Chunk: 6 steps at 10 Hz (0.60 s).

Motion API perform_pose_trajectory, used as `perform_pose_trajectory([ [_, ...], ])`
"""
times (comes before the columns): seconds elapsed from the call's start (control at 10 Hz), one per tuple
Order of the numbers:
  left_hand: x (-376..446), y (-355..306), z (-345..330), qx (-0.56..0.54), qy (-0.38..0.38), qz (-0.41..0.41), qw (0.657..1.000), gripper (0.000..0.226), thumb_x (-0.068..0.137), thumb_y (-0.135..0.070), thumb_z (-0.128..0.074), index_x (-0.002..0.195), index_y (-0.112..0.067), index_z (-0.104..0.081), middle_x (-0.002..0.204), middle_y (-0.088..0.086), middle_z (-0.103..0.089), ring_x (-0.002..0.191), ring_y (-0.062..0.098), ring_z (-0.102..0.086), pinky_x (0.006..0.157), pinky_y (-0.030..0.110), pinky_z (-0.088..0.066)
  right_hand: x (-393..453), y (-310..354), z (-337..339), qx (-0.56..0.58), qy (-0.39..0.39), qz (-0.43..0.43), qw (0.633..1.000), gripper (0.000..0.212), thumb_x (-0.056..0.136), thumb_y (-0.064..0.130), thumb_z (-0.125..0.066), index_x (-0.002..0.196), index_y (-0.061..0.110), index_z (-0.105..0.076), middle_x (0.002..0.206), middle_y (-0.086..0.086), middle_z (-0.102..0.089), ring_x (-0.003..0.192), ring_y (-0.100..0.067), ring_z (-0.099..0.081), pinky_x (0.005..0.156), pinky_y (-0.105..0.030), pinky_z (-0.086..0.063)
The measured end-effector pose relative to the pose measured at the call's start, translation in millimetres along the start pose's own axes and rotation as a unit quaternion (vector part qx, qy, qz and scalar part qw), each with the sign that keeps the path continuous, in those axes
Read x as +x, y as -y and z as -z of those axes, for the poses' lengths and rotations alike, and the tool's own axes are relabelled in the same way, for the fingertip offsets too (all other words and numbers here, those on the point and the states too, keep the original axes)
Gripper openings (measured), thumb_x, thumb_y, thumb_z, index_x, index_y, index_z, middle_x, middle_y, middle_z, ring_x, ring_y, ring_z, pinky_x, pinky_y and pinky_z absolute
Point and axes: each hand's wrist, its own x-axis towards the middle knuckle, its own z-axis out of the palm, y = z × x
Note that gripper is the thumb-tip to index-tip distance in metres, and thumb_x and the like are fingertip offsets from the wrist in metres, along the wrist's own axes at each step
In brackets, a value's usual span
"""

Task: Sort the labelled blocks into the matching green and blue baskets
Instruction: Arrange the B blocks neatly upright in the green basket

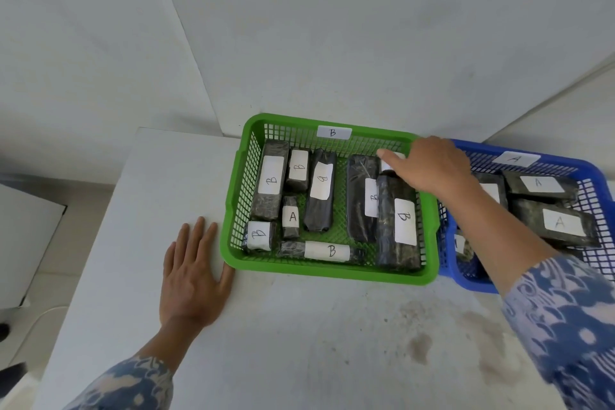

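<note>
Labelled blocks, dark-wrapped with white paper tags, fill two baskets that sit side by side on a white table (299, 343) in the head view. The green basket (327, 271), tagged B on its far wall, holds about nine blocks: most read B, but one small block marked A (290, 217) stands among them near the left, between a long B block (271, 180) and a rounded B block (320, 191). The blue basket (466, 278), tagged A, touches the green one's right rim and holds several A blocks (559, 221); its right part runs out of frame.

The right hand (432, 166) reaches over the far right corner of the green basket. Its forefinger (387, 155) is stretched out and lies on the white tag of a small block (391, 165) tucked against the back wall; the other fingers curl under the palm, and whether they grip the block cannot be told. The letter on that tag is hidden.

The left hand (191, 271) lies flat on the table, fingers straight and slightly spread, holding nothing. Its thumb touches the green basket's near left corner.

The green basket's far rim sits close to the table's back edge by the wall. Bare tabletop lies open to the left of the baskets and across the whole near side, stained brownish at the right. Inside the green basket, a patch of bare mesh floor shows in the middle.
</note>
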Motion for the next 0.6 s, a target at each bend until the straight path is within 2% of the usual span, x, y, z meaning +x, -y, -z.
perform_pose_trajectory([
  [0.1,-1.1,-0.7,-0.5,0.003,0.004,-0.001,1.0,0.076,0.093,-0.061,-0.032,0.159,-0.023,-0.023,0.169,-0.003,-0.015,0.156,0.017,-0.001,0.126,0.043,-0.01,-37.2,-7.3,13.5,0.079,0.074,0.028,0.994,0.099,0.076,0.086,-0.049,0.143,0.014,-0.048,0.145,-0.014,-0.049,0.136,-0.039,-0.042,0.106,-0.053,-0.042],
  [0.2,-1.2,0.0,0.4,0.0,0.001,0.0,1.0,0.076,0.093,-0.061,-0.032,0.159,-0.023,-0.023,0.168,-0.003,-0.015,0.156,0.017,-0.001,0.126,0.043,-0.01,-84.4,-0.7,1.0,0.044,0.168,0.032,0.984,0.111,0.073,0.081,-0.061,0.157,0.02,-0.023,0.158,-0.011,-0.031,0.147,-0.035,-0.02,0.114,-0.052,-0.03],
  [0.3,-1.1,-1.0,0.8,-0.001,0.003,-0.001,1.0,0.076,0.093,-0.061,-0.031,0.159,-0.023,-0.023,0.168,-0.003,-0.014,0.156,0.016,0.0,0.126,0.043,-0.01,-110.4,12.5,-27.1,0.022,0.062,-0.022,0.998,0.094,0.083,0.077,-0.051,0.147,0.01,-0.033,0.138,-0.015,-0.045,0.128,-0.033,-0.04,0.098,-0.043,-0.044],
  [0.4,-0.8,-1.1,0.8,-0.001,0.003,0.0,1.0,0.076,0.094,-0.062,-0.029,0.16,-0.024,-0.022,0.169,-0.003,-0.014,0.156,0.016,0.0,0.126,0.044,-0.01,-118.2,32.4,-44.1,-0.017,0.015,-0.072,0.997,0.087,0.088,0.075,-0.043,0.143,0.008,-0.035,0.13,-0.017,-0.047,0.116,-0.033,-0.047,0.079,-0.038,-0.048],
  [0.5,-1.1,-1.4,1.5,0.001,0.004,0.0,1.0,0.077,0.094,-0.063,-0.028,0.16,-0.024,-0.022,0.168,-0.002,-0.014,0.156,0.017,-0.001,0.126,0.044,-0.011,-120.7,46.5,-48.5,0.007,0.019,-0.11,0.994,0.084,0.092,0.061,-0.054,0.153,0.011,-0.023,0.138,-0.021,-0.044,0.121,-0.036,-0.046,0.08,-0.038,-0.048],
  [0.6,-1.5,-2.0,2.5,-0.001,0.003,-0.001,1.0,0.077,0.094,-0.063,-0.028,0.159,-0.023,-0.023,0.168,-0.001,-0.016,0.156,0.018,-0.003,0.125,0.044,-0.012,-122.8,41.8,-44.3,0.146,0.015,-0.124,0.981,0.074,0.093,0.046,-0.059,0.154,0.022,-0.026,0.133,-0.016,-0.051,0.12,-0.037,-0.05,0.082,-0.042,-0.048],
])
